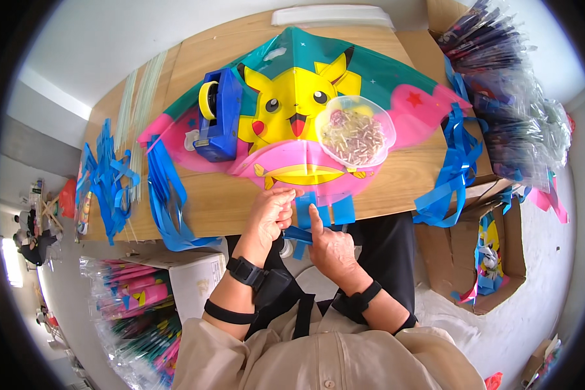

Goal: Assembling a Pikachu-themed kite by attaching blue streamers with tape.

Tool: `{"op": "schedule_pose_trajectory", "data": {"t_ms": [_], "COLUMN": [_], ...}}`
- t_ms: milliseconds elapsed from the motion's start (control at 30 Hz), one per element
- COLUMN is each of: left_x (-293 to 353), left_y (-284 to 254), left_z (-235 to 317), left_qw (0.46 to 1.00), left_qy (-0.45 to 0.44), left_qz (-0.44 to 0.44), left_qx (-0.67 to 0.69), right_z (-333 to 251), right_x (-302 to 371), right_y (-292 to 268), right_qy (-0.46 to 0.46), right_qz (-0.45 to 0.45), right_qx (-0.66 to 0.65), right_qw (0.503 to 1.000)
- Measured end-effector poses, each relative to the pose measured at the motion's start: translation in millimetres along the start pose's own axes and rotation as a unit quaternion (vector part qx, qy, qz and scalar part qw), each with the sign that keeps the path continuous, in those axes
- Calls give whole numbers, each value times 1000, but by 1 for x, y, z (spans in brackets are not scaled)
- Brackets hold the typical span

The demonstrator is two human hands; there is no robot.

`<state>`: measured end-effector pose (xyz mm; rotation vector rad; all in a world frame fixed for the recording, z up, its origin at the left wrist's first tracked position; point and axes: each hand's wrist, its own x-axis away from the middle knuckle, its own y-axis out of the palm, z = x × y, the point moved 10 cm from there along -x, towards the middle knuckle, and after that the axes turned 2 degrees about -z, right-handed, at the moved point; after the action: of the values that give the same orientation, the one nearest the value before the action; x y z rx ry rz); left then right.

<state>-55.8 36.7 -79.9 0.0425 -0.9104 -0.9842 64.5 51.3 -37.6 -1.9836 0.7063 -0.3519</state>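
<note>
A kite (292,55) of thin sheeting, green and pink with a yellow cartoon figure, lies spread on the table (396,188). Blue ribbon strips (344,210) hang from its lower pink edge. My left hand (274,213) is closed at that edge, thumb and forefinger pinched together; what they hold is too small to make out. Just to its right, my right hand (335,250) has its forefinger stretched along the blue strips. Its other fingers are curled on a blue ribbon (296,234) that runs between both hands.
A blue tape dispenser (224,117) and a clear bowl (389,133) of small tube-like pieces rest on the kite. Blue ribbon bunches (107,188) hang at the table's left. Bagged kites (520,123) are piled at right, above an open cardboard box (442,260). More packages (136,305) stand lower left.
</note>
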Motion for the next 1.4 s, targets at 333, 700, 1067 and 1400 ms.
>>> {"op": "schedule_pose_trajectory", "data": {"t_ms": [333, 700, 1067, 1400], "left_x": [-3, -2, -9, 19], "left_y": [-10, -12, 1, -12], "left_z": [-3, 5, 1, 12], "left_qw": [997, 981, 993, 968], "left_qy": [33, 106, 2, 186], "left_qz": [55, 101, -23, 117], "left_qx": [-42, -131, -118, -121], "right_z": [1, 1, 1, 26], "right_x": [-1, -10, -11, -1], "right_y": [1, -2, 1, -26], "right_qy": [-5, 30, 43, 121], "right_qz": [-3, -77, -88, 30], "right_qx": [5, 7, 0, -254], "right_qw": [1000, 997, 995, 959]}}
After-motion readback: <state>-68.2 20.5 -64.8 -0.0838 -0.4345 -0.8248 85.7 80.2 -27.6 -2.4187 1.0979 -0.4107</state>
